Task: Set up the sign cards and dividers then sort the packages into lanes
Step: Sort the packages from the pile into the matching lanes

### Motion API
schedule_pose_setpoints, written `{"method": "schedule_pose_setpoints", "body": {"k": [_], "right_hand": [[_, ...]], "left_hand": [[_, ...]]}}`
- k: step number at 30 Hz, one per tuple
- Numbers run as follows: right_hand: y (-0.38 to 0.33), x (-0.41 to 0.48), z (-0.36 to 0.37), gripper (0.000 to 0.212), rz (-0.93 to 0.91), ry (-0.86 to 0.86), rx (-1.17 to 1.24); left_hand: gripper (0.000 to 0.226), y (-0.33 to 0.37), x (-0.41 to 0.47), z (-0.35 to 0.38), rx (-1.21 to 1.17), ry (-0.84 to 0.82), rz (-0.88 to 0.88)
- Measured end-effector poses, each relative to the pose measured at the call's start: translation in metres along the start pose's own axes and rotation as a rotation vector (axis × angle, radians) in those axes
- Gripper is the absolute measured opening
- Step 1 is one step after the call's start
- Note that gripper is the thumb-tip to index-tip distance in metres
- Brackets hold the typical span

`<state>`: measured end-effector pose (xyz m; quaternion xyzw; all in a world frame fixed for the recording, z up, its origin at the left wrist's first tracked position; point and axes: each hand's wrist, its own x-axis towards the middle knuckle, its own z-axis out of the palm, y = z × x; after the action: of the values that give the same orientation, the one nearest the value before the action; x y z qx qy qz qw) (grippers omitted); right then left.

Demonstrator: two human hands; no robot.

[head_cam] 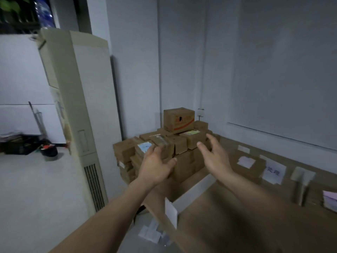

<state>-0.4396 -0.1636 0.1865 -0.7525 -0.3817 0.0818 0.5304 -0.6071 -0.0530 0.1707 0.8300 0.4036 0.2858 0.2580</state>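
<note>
A pile of brown cardboard packages (184,143) is stacked at the far left end of the brown table (228,216); a larger box with an orange stripe (179,119) sits on top. My left hand (155,165) reaches toward the pile's left side with fingers spread, close to a package with a blue label (144,147). My right hand (214,157) is open beside the pile's right side, holding nothing. White and pink sign cards (273,172) and an upright cardboard divider (301,181) stand along the table's back right. A white divider strip (197,190) lies across the table below my hands.
A tall beige floor air conditioner (76,110) stands left of the table. Loose papers (151,232) lie on the floor by the table's edge. Dark bags and a bucket (49,150) sit on the floor at far left. Grey walls close the back and right.
</note>
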Motion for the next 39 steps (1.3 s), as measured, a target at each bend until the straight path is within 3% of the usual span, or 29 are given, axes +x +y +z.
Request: {"method": "schedule_pose_setpoints", "body": {"k": [16, 21, 26, 31, 34, 39], "right_hand": [[0.009, 0.152, 0.175, 0.06, 0.084, -0.107, -0.031], [0.022, 0.179, 0.209, 0.057, 0.071, -0.105, -0.118], [0.039, 0.196, 0.244, 0.035, 0.107, -0.163, -0.338], [0.047, 0.204, 0.274, 0.031, 0.17, -0.16, -0.317], [0.053, 0.207, 0.29, 0.037, 0.308, -0.172, -0.255], [0.047, 0.204, 0.311, 0.025, 0.429, -0.091, -0.223]], "left_hand": [[0.072, -0.143, 0.171, -0.026, 0.063, 0.04, -0.165], [0.074, -0.17, 0.205, -0.015, 0.047, -0.015, -0.191], [0.075, -0.201, 0.234, 0.005, -0.056, -0.12, -0.258], [0.052, -0.227, 0.26, 0.023, -0.212, -0.205, -0.278], [0.051, -0.239, 0.272, 0.029, -0.262, -0.25, -0.244], [0.055, -0.258, 0.288, 0.035, -0.281, -0.334, -0.182]]}}
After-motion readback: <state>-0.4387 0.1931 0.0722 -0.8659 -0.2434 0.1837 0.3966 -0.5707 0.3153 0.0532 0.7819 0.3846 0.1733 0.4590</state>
